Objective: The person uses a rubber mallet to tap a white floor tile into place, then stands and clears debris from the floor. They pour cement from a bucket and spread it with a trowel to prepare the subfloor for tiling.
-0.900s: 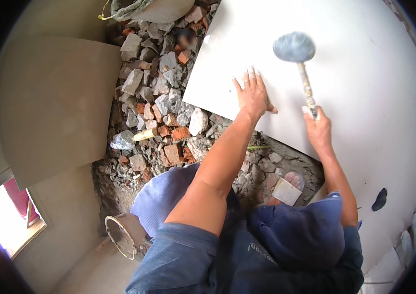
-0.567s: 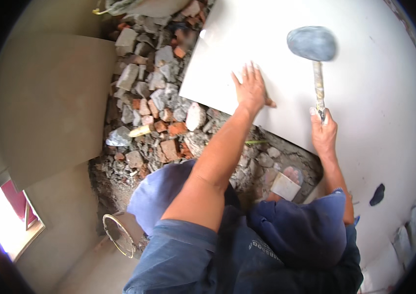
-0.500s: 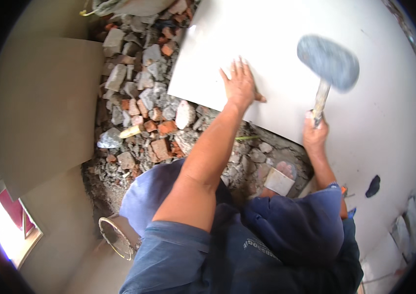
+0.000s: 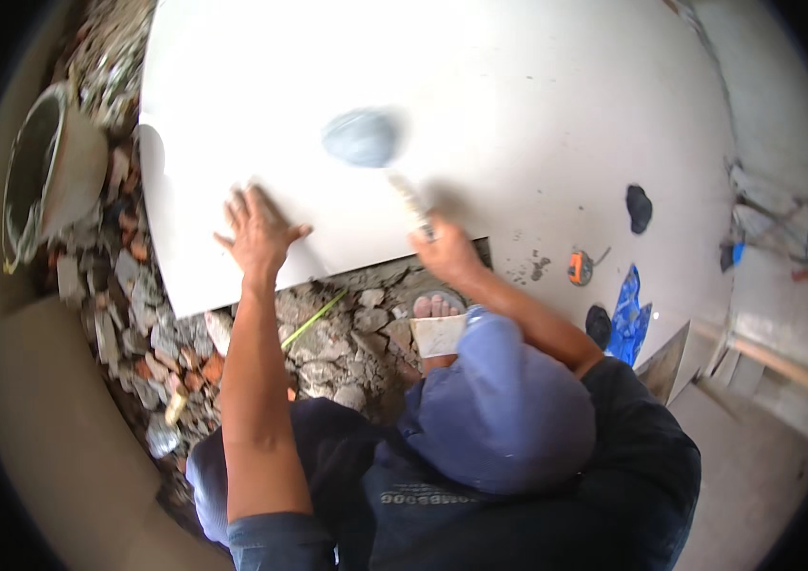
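A large white floor tile [image 4: 261,86] lies over the rubble in front of me. My left hand [image 4: 256,233] is spread flat on it near its front left part, fingers apart and holding nothing. Wrapped round the lower handle of a rubber mallet [image 4: 362,137], my right hand [image 4: 444,249] is closed beside the tile's near edge. The grey mallet head is smeared by motion over the tile, to the right of my left hand; whether it touches the surface I cannot tell.
Broken bricks and rubble [image 4: 147,314] fill the left and the strip under the tile's near edge. A bucket [image 4: 80,157] stands at far left. On the right lie an orange tape measure [image 4: 580,267], a dark object [image 4: 639,209] and a blue plastic piece [image 4: 629,319].
My view has swung to the right, bringing the tape measure and blue plastic into sight. The mallet has moved closer to my left hand, which remains spread on the tile.
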{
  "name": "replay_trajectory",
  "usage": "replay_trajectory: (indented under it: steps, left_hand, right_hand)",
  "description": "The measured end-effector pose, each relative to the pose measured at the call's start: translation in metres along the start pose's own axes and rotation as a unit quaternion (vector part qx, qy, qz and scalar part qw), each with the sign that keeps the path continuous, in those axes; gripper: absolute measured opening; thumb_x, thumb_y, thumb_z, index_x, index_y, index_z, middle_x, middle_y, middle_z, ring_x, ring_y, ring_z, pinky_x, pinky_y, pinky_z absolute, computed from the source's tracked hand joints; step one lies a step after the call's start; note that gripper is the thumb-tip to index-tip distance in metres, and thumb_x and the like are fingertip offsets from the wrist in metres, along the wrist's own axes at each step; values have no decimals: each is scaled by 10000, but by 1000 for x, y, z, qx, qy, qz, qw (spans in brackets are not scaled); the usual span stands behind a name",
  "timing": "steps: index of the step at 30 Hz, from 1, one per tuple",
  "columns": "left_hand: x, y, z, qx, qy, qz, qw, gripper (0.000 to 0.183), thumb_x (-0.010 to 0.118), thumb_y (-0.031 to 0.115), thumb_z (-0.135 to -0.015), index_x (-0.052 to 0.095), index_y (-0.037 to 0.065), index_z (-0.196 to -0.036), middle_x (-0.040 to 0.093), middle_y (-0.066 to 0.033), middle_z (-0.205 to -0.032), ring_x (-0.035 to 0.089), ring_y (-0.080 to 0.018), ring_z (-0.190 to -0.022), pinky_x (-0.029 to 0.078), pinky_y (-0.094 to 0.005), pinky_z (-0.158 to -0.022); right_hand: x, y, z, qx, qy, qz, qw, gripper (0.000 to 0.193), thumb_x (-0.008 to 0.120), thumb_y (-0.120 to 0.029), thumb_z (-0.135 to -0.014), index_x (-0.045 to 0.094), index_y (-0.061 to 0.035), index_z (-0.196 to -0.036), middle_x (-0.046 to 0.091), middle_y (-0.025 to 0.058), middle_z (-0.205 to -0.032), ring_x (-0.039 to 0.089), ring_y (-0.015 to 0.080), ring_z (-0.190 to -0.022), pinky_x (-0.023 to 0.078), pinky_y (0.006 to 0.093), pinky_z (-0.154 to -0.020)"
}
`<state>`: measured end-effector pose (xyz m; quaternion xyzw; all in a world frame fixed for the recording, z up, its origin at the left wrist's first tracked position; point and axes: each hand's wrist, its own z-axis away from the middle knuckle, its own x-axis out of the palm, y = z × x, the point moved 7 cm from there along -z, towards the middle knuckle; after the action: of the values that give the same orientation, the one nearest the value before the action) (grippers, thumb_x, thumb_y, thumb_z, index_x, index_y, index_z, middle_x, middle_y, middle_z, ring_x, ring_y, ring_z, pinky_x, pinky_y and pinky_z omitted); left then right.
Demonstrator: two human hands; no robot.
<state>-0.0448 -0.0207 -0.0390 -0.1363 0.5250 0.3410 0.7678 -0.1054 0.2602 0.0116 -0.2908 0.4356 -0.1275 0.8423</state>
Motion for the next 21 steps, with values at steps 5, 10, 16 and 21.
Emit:
replay_trajectory:
  steps: [5,10,16,21]
  left_hand:
    - [2,1,5,26,-5,-27,999,1234,793,640,-546,186,189,-1521,154,-141,-1578,105,-351,-1458,73,-661,-1112]
    - [8,0,-3,59,14,-31,998,1195,744,698,-507,251,259,-1504,190,-133,-1570,126,-345,-1455,91,-674,-1102]
    - [11,9,-3,59,17,-38,997,1113,715,698,-567,282,260,-1494,192,-147,-1566,141,-371,-1446,111,-690,-1087]
    - [2,31,-9,77,15,-36,996,1037,747,628,-600,322,278,-1479,189,-153,-1565,153,-384,-1441,112,-699,-1088]
  right_hand:
    - [7,-5,18,-85,31,3,996,426,545,-406,-929,559,19,-911,616,165,-634,659,312,-605,538,430,-588]
    - [-17,-23,38,-226,128,-107,960,350,629,-314,-889,562,26,-936,600,151,-630,626,304,-549,496,383,-527]
    - [-2,35,27,31,-19,52,998,403,577,-386,-917,554,16,-927,619,190,-655,654,335,-609,503,430,-557]
    - [-40,5,14,-144,127,-52,980,404,578,-394,-916,549,8,-921,623,210,-665,645,389,-658,506,475,-602]
